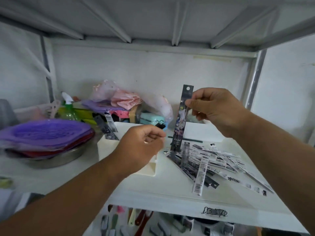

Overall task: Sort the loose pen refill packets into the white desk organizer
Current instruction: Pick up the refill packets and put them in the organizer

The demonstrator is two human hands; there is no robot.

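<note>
The right hand [216,111] pinches a long dark refill packet [182,116] near its top between thumb and fingertips, so the packet hangs nearly upright, its punched hole above the fingers and its lower end just over the heap of loose packets [214,162]. That heap lies on the white shelf [170,188] below and slightly inward of the right hand, a fan of overlapping strips, some dark and some white with barcodes. The left hand [144,147] hovers to the left of the held packet, fingers curled inward with thumb and forefinger close together; a small dark thing shows at its fingertips, but whether the hand grips anything I cannot tell. Directly beneath and behind the left hand sits the white organizer [105,147], its front wall showing past the wrist. A few sorted packets [109,126] stand tilted in its far-left compartment, beyond the left hand. Further left of that hand a stack of purple plates [44,133] rests on a metal bowl [56,159]. Behind both hands, against the back wall, lie a green spray bottle [68,109], a crumpled pink plastic bag [126,99] and a mint-green box [150,118].
</note>
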